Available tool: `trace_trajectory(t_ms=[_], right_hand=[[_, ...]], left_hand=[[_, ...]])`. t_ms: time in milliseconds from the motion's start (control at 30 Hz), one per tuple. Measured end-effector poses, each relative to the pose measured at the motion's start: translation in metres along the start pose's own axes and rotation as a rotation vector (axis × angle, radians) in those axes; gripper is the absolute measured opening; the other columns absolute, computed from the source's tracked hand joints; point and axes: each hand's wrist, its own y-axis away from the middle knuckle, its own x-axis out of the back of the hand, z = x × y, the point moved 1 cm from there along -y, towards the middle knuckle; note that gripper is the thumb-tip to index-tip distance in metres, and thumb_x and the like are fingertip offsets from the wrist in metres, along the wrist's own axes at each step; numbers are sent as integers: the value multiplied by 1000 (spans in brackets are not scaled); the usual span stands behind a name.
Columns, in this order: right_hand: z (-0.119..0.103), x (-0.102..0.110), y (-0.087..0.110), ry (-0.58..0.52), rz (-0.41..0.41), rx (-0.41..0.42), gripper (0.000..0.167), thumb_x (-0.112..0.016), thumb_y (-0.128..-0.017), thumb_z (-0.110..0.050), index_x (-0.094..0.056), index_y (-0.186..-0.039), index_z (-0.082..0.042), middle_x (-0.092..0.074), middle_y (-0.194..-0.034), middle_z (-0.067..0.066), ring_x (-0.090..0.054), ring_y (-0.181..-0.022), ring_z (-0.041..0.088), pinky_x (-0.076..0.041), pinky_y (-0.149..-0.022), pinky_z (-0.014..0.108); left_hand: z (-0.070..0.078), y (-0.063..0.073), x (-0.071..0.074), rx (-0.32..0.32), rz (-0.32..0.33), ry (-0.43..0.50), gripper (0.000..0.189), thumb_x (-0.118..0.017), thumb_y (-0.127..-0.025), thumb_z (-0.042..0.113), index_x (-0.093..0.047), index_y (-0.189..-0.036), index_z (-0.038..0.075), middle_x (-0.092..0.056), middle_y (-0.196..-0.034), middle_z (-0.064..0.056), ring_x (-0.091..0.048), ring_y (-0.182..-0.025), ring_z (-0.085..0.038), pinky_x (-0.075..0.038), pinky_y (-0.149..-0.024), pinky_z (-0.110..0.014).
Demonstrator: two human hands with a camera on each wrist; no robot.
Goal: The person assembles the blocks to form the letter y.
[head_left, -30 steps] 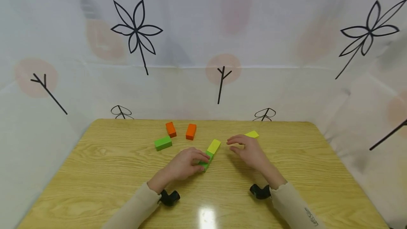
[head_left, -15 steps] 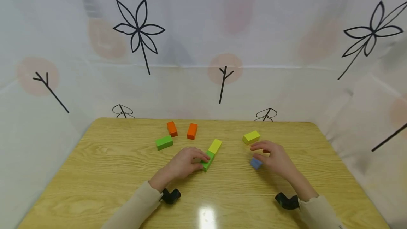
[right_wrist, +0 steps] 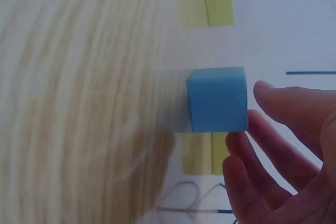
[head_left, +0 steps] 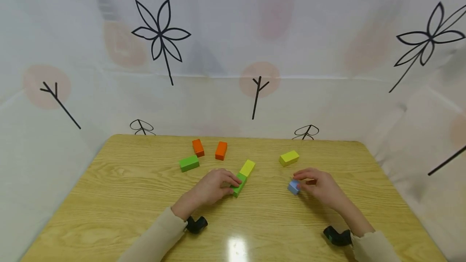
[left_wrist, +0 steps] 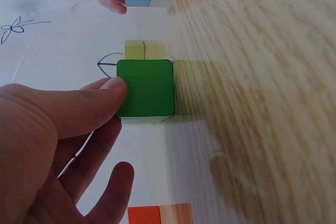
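In the head view my left hand (head_left: 212,187) is on a green block (head_left: 239,184). The left wrist view shows thumb and fingers pinching the top of that green block (left_wrist: 145,88). A yellow block (head_left: 247,168) lies end to end with it, reaching away from me. On the right, my right hand (head_left: 320,187) is at a blue block (head_left: 294,187). In the right wrist view, a small gap separates the thumb from the blue block (right_wrist: 218,100), and the fingers reach along its far side. The right hand partly covers the blue block in the head view.
Another yellow block (head_left: 289,158) lies beyond the right hand. At the back left are two orange blocks (head_left: 221,151) and a second green block (head_left: 189,163). The wooden table (head_left: 120,197) meets a patterned white cloth (head_left: 204,104) behind and at the sides.
My right hand has moved right and a little toward me, from near the back yellow block to the blue block, which has come into view. The left hand stays on the green block.
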Motion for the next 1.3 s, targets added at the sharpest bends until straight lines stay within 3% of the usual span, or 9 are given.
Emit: trace_trajectory(t_ms=[400,1000,1300], right_hand=[[4,-12,-2,-68,-58,-13,13,-73,-90,-5,-77,-102,-7,-67,-118,14,-67,-102,28,-57,-76,25],[-26,-52,-9,-82,-129,63,14,-75,-89,-6,-79,-102,-9,-70,-112,7,-67,-101,25,-56,-79,25],[-43,-67,-12,-136,-211,80,19,-73,-90,-3,-78,-107,-8,-67,-115,6,-65,-104,24,-56,-80,25]], left_hand=[[-1,2,-1,-7,5,9,21,-73,-92,11,-77,-112,13,-66,-121,11,-57,-120,-16,-43,-104,-38],[-3,2,-2,0,-12,0,22,-73,-92,11,-77,-113,14,-65,-123,12,-55,-121,-16,-44,-103,-37],[-4,1,-1,-42,-19,-14,22,-72,-92,9,-77,-114,12,-65,-124,9,-56,-121,-16,-45,-103,-37]])
